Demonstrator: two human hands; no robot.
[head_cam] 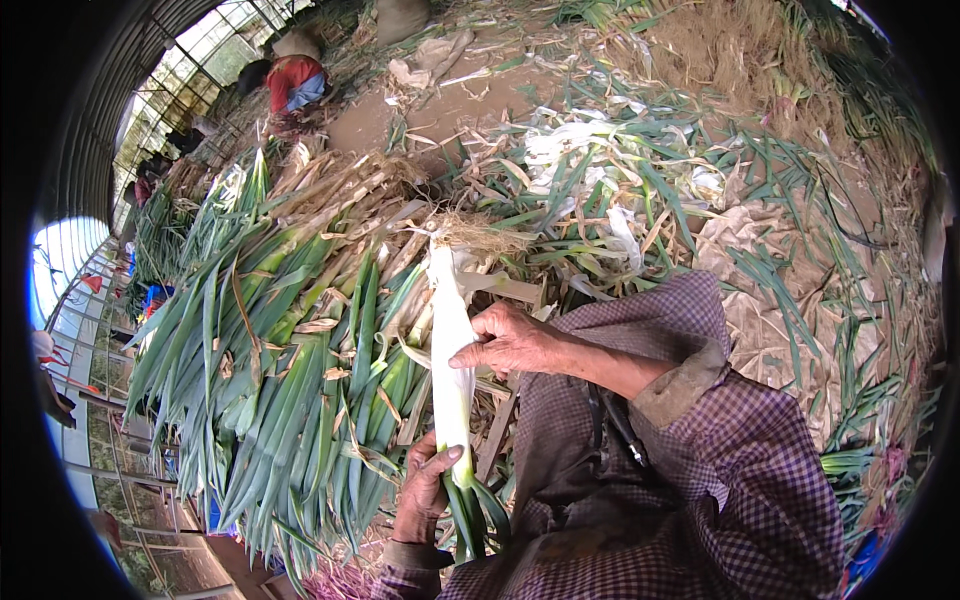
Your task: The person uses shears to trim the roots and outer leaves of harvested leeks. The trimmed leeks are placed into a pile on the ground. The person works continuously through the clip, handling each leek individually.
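A large green onion (451,322) stands nearly upright in front of me, its white shaft bare and its stringy roots (480,231) at the far end. My left hand (424,484) is closed around the lower shaft, where white turns to green leaves (466,517). Higher up, my right hand (517,341) has its thumb across the front of the shaft and its fingers at the right side. Whether it pinches a loose outer layer is hard to tell. To the left lies a big heap of unpeeled green onions (300,375), leaves towards me and roots away.
Stripped white and green leaves (577,150) litter the ground ahead. A crumpled tan sheet (780,300) lies at the right with leaf scraps on it. Beyond the heap, a person in red (292,79) bends low. Bundles of purple strands (337,579) lie near my left sleeve.
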